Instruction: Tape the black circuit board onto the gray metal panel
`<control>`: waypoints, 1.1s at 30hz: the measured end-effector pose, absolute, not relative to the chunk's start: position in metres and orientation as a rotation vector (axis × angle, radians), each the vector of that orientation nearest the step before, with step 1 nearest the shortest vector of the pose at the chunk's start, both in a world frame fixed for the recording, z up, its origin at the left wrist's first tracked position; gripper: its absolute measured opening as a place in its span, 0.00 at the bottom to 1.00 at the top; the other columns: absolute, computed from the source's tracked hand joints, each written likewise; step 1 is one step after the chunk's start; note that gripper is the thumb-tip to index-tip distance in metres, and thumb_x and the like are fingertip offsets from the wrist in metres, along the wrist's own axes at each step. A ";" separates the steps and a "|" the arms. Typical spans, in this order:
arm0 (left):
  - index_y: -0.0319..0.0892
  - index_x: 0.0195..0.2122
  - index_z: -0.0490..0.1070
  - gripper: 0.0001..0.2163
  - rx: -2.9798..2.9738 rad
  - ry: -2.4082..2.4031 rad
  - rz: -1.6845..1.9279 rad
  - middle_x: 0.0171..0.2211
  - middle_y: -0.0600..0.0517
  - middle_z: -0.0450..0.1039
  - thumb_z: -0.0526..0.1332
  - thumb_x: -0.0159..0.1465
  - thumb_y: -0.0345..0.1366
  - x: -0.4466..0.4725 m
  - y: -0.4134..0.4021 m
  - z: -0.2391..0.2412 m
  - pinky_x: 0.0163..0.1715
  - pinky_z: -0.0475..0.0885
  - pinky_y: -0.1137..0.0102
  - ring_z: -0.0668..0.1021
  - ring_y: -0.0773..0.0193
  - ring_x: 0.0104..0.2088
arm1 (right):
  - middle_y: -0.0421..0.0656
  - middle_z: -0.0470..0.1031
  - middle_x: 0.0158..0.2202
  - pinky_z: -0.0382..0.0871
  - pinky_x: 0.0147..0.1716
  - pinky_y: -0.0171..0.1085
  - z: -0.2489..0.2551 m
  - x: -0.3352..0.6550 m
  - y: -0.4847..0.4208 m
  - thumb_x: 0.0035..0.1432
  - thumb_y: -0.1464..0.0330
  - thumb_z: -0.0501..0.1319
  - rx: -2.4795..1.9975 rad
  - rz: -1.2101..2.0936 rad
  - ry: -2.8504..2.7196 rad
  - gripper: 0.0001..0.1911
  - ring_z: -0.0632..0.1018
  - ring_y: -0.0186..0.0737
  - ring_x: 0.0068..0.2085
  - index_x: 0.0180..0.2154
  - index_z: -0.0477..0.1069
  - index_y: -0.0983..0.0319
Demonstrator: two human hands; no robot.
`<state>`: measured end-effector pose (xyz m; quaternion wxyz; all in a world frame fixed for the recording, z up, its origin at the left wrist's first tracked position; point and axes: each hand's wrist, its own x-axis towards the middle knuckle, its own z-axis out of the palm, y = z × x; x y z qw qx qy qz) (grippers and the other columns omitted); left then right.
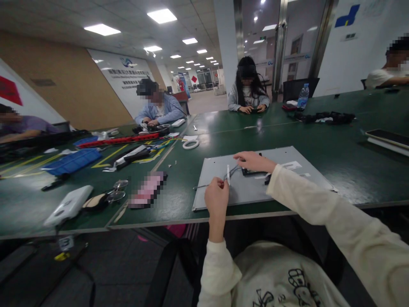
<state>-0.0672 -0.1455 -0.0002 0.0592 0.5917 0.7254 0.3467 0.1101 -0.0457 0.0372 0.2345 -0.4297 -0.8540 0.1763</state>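
A flat grey panel (252, 192) lies on the table in front of me. A thin grey cable (201, 186) runs across its left part, with a narrow white strip (228, 174) standing over it. My left hand (217, 194) is closed in a pinch on the cable beside this strip. Above the panel, my right hand (254, 161) reaches left with its fingers stretched out, close to the cable's right end. Partly under that hand is a black part (251, 172), mostly hidden. White labels (291, 165) show on the panel to the right of my wrist.
Left of the panel lie a pink phone (148, 189), glasses (118, 191), a white box-like device (68, 205) and a blue tray (73, 162). A white tape roll (191, 144) rests beyond. Several people sit around the green table (223, 132). A water bottle (303, 96) stands far right.
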 end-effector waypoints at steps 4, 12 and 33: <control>0.44 0.32 0.69 0.05 1.858 2.266 0.943 0.29 0.52 0.77 0.58 0.63 0.38 -0.066 -0.146 -0.001 0.28 0.57 0.70 0.76 0.61 0.31 | 0.53 0.74 0.53 0.65 0.53 0.36 0.023 0.075 -0.008 0.61 0.71 0.60 -1.266 0.444 -2.431 0.20 0.75 0.44 0.53 0.54 0.70 0.69; 0.44 0.34 0.70 0.05 1.916 2.267 0.836 0.31 0.50 0.77 0.57 0.64 0.38 -0.065 -0.147 -0.002 0.30 0.60 0.70 0.77 0.60 0.34 | 0.43 0.80 0.35 0.68 0.38 0.30 0.009 0.060 0.005 0.51 0.74 0.65 -1.195 0.572 -2.391 0.14 0.79 0.37 0.37 0.41 0.80 0.63; 0.40 0.35 0.73 0.13 1.668 1.436 1.284 0.24 0.54 0.73 0.58 0.61 0.45 -0.078 -0.135 0.007 0.32 0.69 0.74 0.75 0.66 0.28 | 0.42 0.77 0.29 0.69 0.33 0.33 0.021 0.102 -0.068 0.51 0.61 0.64 -0.851 0.941 -1.586 0.13 0.76 0.35 0.31 0.34 0.76 0.64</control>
